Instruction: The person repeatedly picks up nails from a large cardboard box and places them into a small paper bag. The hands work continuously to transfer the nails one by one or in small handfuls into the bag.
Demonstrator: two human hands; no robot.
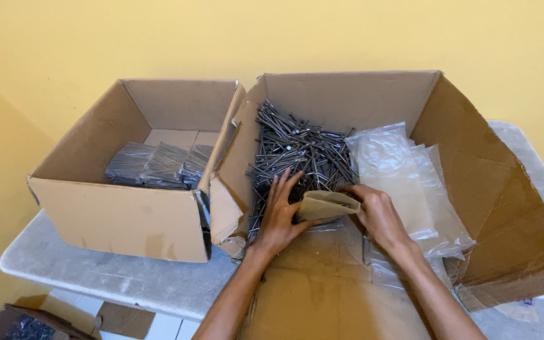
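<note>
A small clear plastic bag (327,204), held open at its mouth, sits inside the large open cardboard box (486,157), just at six o'clock of the heap of loose nails (294,151). The left hand (279,217) and right hand (376,211) grip its opposite edges. Empty bags (404,182) lie at three o'clock; a smaller box (127,214) holding packed bags (158,165) stands at nine o'clock.

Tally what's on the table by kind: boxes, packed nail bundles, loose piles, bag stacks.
Cardboard boxes: 2, the left box and the torn right box
Packed nail bundles in the left box: 3 visible
Loose nail pile: 1
Empty clear bag stack: 1
Cardboard scoop: 1, between left hand and right hand
Total: 8
</note>
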